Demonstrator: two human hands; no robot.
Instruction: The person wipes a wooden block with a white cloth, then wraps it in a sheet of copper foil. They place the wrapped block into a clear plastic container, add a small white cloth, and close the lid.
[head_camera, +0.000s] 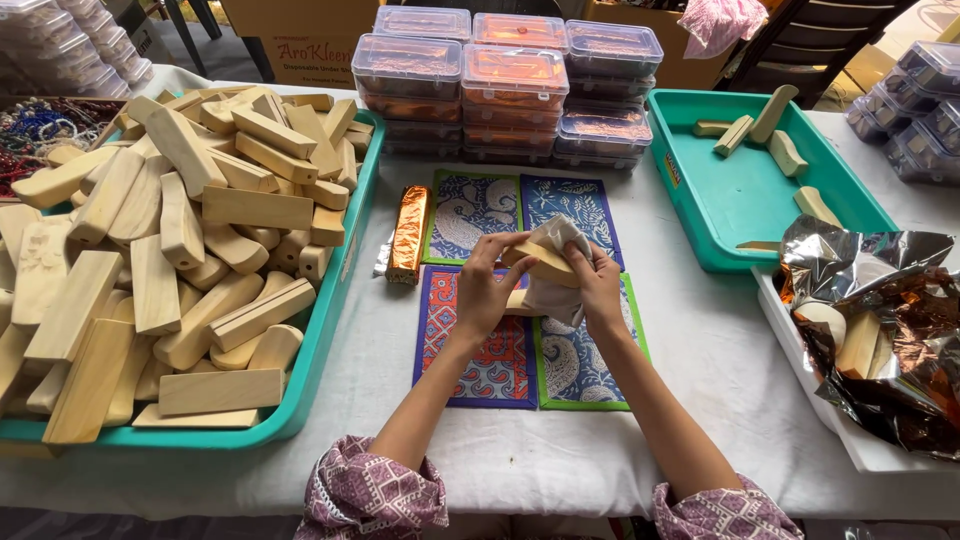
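We have both hands closed on one pale wooden block (541, 257), held just above the patterned paper squares (470, 210) laid out in the middle of the white-clothed table (690, 350). Our left hand (487, 283) pinches the block's left end, and our right hand (597, 283) presses a white cloth (556, 235) against its right end, so the block is partly covered by fabric.

Judging by how things lie, the work looks early. The large teal plastic tray (345, 250) on the left is heaped with bare wooden blocks (180, 260), while the smaller teal tray (740, 190) at the far right holds only a handful of wooden pieces (757, 125). One block wrapped in copper-coloured foil (408, 233) lies just left of the paper squares; we see no other wrapped like it on the cloth. At the near right, a white tray (800, 350) holds crumpled foil sheets (880, 320) with a few wooden pieces among them. Stacks of clear lidded plastic boxes (512, 85) stand at the far side. Most of the pile seems untouched as yet.
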